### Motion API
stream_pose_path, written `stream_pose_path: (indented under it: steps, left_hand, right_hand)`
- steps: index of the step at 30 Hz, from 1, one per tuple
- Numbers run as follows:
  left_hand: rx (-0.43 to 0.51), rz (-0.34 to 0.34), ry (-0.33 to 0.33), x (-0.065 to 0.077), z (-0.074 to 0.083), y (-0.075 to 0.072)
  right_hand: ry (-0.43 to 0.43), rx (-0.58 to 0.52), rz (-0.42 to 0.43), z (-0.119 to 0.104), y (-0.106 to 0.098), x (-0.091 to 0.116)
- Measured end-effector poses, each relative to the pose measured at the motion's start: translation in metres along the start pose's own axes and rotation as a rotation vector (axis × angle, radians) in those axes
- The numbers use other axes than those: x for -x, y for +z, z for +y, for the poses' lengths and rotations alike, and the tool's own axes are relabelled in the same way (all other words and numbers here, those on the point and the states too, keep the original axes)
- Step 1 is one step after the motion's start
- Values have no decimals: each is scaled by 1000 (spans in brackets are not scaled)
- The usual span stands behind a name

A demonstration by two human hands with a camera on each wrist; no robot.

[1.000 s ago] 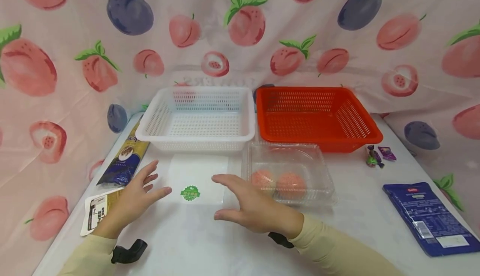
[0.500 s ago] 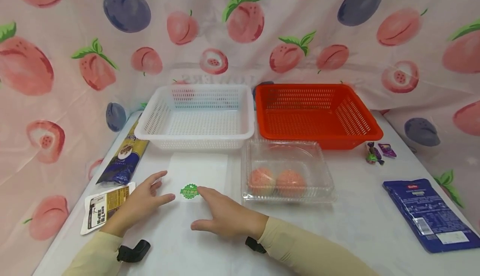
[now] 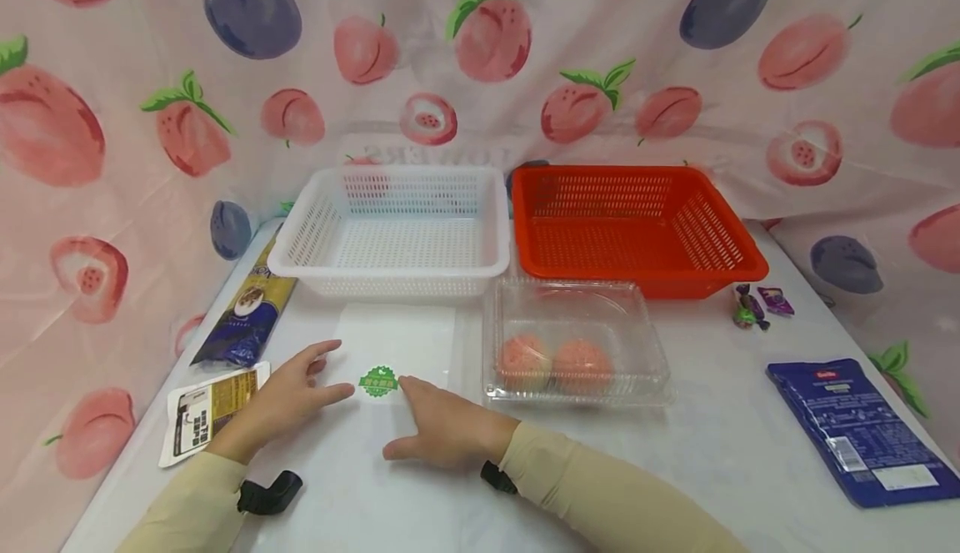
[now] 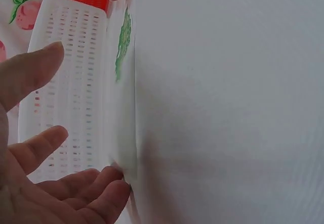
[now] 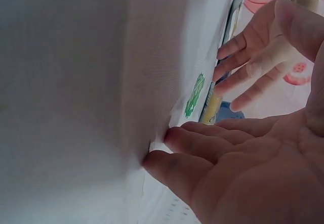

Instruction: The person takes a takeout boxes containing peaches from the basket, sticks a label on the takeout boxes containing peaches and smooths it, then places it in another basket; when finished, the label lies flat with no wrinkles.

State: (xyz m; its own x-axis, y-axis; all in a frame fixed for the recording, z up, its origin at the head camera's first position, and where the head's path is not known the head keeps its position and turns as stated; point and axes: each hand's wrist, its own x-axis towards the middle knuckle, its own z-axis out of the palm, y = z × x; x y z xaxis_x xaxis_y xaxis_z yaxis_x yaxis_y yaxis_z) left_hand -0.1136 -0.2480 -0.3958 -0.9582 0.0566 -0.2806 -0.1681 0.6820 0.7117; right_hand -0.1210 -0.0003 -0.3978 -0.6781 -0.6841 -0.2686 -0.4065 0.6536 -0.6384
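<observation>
- Right hand [image 3: 450, 428], lower centre of the frame: grip uncurled, thumb and fingers apart; one fingertip lies just beside the green label [image 3: 378, 381].
- Left hand [image 3: 296, 399], lower left: grip relaxed, not closed round anything; fingertips at the sheet's left edge, contact not certain.
- White sheet [image 3: 412, 336], centre left: lies flat on the desk [image 3: 712, 419] between the hands, bearing the label.
- Blue pouch [image 3: 855, 428], lower right; gold-and-white packet [image 3: 232, 399], lower left, partly behind the left hand.
- Clear container [image 3: 573, 307], centre right: two pink balls [image 3: 582, 368] inside.
- Blue-and-gold packet [image 3: 251, 319], left; wrapped sweets [image 3: 747, 307], right.
- White basket [image 3: 390, 269] and red basket [image 3: 637, 273], mid-frame, side by side.
- Fruit-print cloth [image 3: 487, 111], behind.
</observation>
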Motion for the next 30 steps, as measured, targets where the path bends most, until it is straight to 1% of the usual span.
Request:
stream_pose_path:
  steps: [4, 6, 9, 11, 13, 16, 18, 20, 23, 27, 30]
  left_hand:
    - [-5, 26, -8, -3, 0, 0]
    - [17, 29, -5, -4, -1, 0]
    - [64, 17, 23, -6, -1, 1]
    - [109, 7, 56, -6, -1, 2]
    - [144, 8, 76, -6, -1, 3]
    - [208, 15, 92, -5, 1, 2]
    - [242, 20, 110, -3, 3, 2]
    - [285, 24, 136, 0, 7, 1]
    - [358, 28, 183, 3, 13, 0]
    - [487, 9, 217, 7, 20, 0]
    - [567, -14, 241, 9, 26, 2]
  right_hand:
    - [-12, -4, 11, 1, -1, -1]
    - [-15, -4, 15, 1, -1, -1]
    - [-14, 0, 23, 1, -1, -2]
    - [-11, -4, 44, 0, -1, -2]
    - [-17, -29, 95, -1, -1, -3]
    - [-53, -74, 212, -3, -1, -3]
    - [-89, -83, 299, -4, -2, -1]
    - [-120, -72, 367, -5, -5, 0]
    - [-171, -66, 448, -5, -9, 2]
    - [-241, -124, 538, -5, -14, 3]
    - [-266, -162, 586, -7, -16, 4]
